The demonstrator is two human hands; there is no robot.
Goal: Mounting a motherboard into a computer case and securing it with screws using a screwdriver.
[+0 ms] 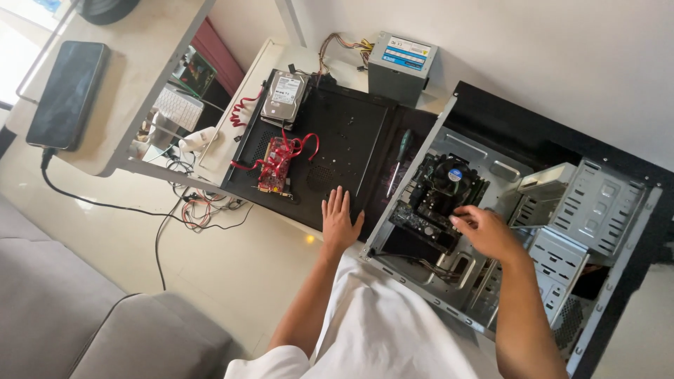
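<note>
A grey sheet-metal computer case (pixel 562 231), perforated and boxy, is laid open on its side at the right, its long axis running from near left to far right. The left hand (pixel 340 223) is pressed flat, fingers spread, on the matte black side panel (pixel 337 133). The right hand (pixel 484 230), fingers curled, touches the motherboard (pixel 435 203) inside, nothing visibly held.

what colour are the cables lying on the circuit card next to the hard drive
Red. The cables loop over the circuit card on the black panel, seen in the head view.
</note>
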